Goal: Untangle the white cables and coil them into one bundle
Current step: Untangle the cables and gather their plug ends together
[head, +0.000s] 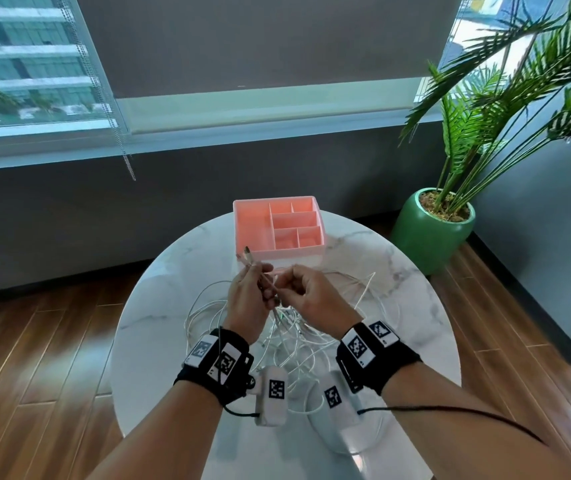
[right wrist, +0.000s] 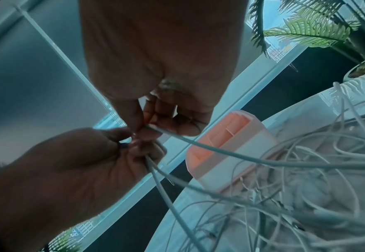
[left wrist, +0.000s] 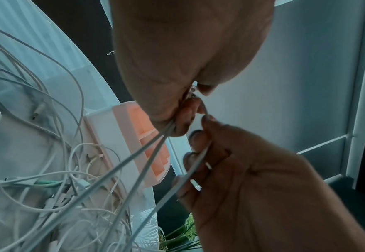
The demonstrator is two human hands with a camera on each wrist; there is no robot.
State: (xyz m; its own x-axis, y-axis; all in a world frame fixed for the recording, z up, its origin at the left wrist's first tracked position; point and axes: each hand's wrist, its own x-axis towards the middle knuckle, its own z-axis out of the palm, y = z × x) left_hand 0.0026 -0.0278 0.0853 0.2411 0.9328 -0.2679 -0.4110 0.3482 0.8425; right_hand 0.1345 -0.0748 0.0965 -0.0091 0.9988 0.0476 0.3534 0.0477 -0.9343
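Above table (head: 180, 271), left hand (head: 247, 301) and right hand (head: 311, 299) pinch strands of white cables (head: 297, 344).

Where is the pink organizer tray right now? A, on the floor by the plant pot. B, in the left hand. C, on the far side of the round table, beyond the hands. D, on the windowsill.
C: the pink organizer tray sits on the marble table, past both hands and the white cables.
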